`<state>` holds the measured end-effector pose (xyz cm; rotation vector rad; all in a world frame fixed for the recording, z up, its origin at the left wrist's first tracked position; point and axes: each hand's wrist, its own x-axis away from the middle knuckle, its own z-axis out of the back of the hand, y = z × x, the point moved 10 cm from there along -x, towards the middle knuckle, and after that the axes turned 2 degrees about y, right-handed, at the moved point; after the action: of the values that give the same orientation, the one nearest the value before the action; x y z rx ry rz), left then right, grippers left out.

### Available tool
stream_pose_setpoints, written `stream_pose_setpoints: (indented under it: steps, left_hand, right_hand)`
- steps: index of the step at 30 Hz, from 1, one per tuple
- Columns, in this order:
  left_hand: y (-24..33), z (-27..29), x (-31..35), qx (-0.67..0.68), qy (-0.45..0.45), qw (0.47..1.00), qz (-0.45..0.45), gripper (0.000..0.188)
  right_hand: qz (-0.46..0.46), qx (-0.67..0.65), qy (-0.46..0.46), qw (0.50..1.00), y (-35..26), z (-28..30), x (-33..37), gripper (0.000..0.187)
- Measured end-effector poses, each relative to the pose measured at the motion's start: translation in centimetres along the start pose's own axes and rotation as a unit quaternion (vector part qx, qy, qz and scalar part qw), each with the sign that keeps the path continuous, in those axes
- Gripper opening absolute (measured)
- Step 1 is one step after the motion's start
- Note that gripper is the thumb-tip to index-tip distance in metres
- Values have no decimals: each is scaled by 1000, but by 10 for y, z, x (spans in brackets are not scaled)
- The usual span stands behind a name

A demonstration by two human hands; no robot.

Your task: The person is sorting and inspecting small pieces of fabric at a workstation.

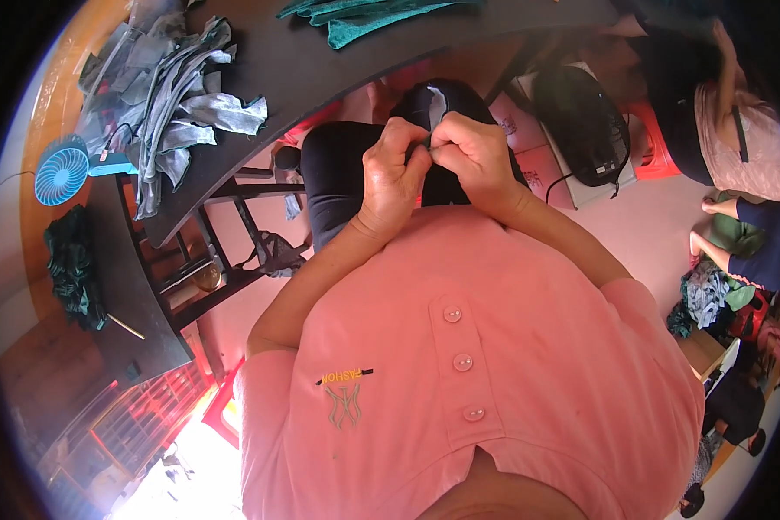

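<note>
Head view: a long black tabletop (321,78) spans upper left to top, bearing a loose pile of grey fabric strips (191,95). At upper centre, over the dark trousers (334,169), the left hand (396,169) and right hand (477,160) are closed, fingertips nearly meeting, seemingly pinching a narrow pale-grey cloth strip (438,104) that shows just above them; their exact grip is hidden. Doing this well likely needs short, light pinches, aligned edges and steady wrists.
</note>
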<state>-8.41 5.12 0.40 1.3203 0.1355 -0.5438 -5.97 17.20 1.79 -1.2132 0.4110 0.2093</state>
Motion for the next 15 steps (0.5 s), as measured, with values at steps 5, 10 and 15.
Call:
stream_pose_setpoints:
  steps: [5,10,15]
  left_hand:
    - [-17,-11,2,-33,-55,996,64,14]
    - [-33,-7,3,12,18,997,76,18]
    - [-14,-5,2,77,52,995,32,23]
  right_hand:
    - [19,39,-17,999,-4,3,4,3]
    - [11,43,-35,998,-9,-8,18,4]
    - [-30,104,25,994,1,6,13,9]
